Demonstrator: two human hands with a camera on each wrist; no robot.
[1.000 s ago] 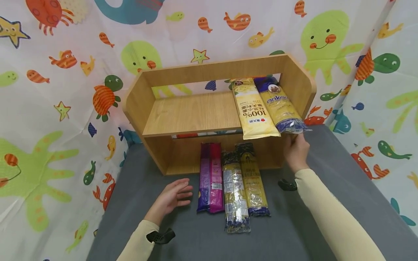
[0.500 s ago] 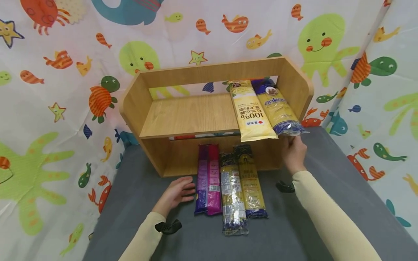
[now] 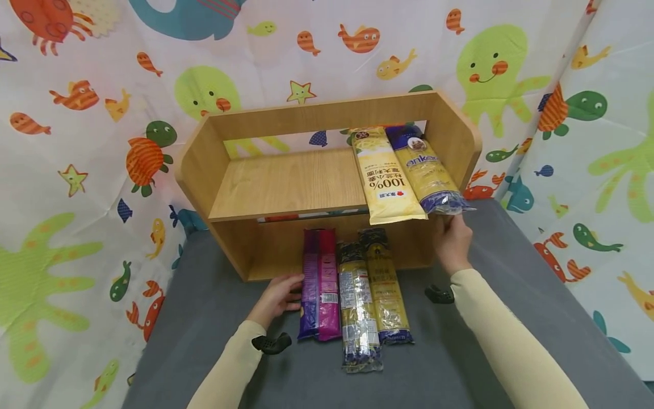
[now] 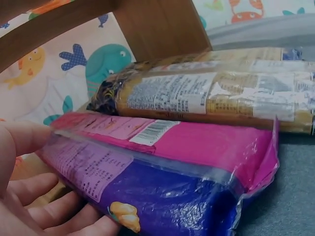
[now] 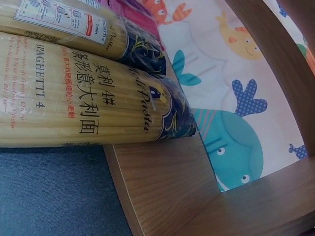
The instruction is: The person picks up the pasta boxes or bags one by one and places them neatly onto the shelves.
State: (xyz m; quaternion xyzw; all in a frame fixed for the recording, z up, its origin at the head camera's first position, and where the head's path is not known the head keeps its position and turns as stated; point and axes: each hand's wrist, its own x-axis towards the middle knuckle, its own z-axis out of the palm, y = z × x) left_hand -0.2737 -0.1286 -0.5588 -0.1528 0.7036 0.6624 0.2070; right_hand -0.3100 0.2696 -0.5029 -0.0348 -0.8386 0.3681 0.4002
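My left hand (image 3: 278, 298) touches the left edge of a purple-and-pink packet (image 3: 320, 289). In the left wrist view its thumb lies near the packet's far end and the loosely bent fingers (image 4: 54, 209) lie along the near side. My right hand (image 3: 453, 244) grips the front edge of the right side panel of the wooden shelf (image 3: 286, 182), just under a blue-and-yellow pasta packet (image 3: 429, 167); its fingertips are partly hidden. The right wrist view does not show that hand. Two spaghetti packets (image 3: 360, 312) (image 5: 88, 93) lie beside the purple-and-pink one, their far ends inside the lower compartment.
On the upper board a pale yellow pasta packet (image 3: 385, 176) lies left of the blue-and-yellow one; both overhang the front edge. The shelf stands on a grey table (image 3: 429, 363). A curtain with sea animals (image 3: 286, 62) hangs behind.
My left hand has moved right, from beside the purple-and-pink packet to its left edge. The right hand keeps its place at the shelf. The head view has shifted slightly.
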